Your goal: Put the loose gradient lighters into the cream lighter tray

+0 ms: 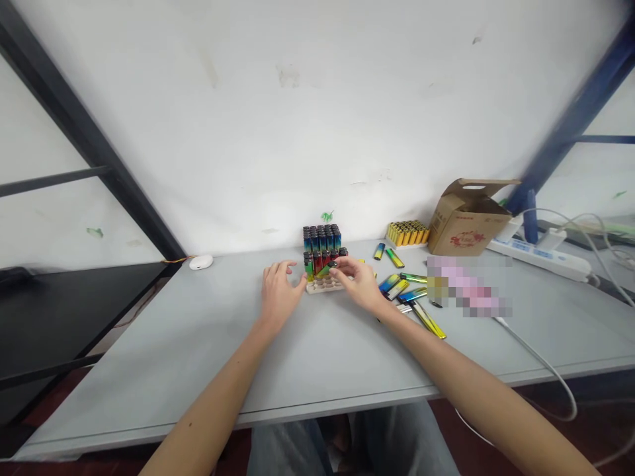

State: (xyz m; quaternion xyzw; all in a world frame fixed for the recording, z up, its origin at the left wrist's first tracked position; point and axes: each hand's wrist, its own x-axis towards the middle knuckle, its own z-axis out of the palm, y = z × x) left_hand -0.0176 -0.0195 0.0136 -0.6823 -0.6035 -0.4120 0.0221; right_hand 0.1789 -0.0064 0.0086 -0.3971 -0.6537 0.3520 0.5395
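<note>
A pale tray with holes (325, 285) sits on the desk, its back rows filled with upright lighters with red bodies (325, 261). Between the thumb and fingers of my right hand (361, 283) is a green lighter (325, 269), tilted over the tray's front holes. My left hand (282, 287) rests at the tray's left side, fingers curved and apart, holding nothing. Close to its thumb stands a green and yellow lighter (309, 268) in the tray. Behind, a block of blue lighters (322, 238) stands upright against the wall.
Several loose lighters (397, 287) lie right of my right hand. Farther back are a tray of yellow cylinders (408, 233) and an opened cardboard box (459, 225). A power strip (540, 258) with cables lies at the right. A white case (201, 262) is at the left.
</note>
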